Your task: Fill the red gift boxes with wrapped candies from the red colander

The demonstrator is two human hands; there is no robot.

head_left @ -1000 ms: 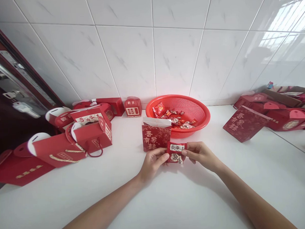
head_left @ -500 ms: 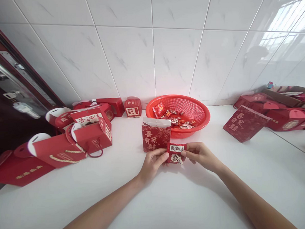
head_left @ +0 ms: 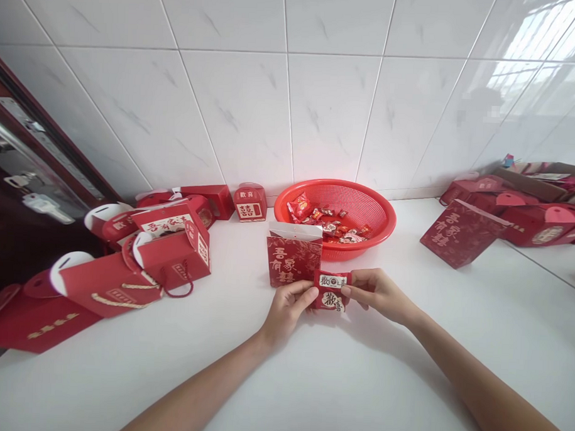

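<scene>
Our left hand [head_left: 291, 307] and right hand [head_left: 379, 295] pinch the packets [head_left: 333, 282] by opposite edges. Our grip has barely shifted since a second ago, so the handling seems paused. The bag [head_left: 293, 260] at ten o'clock and basket [head_left: 390, 222] at twelve haven't moved.

Upper red packet [head_left: 333, 280], with black characters on a white band, was held level directly above the lower red packet [head_left: 330, 301], marked with dark characters on a cream patch. Maroon carton [head_left: 294, 258], white-lettered, stood upright just behind them, pale inner surface showing at top.
</scene>
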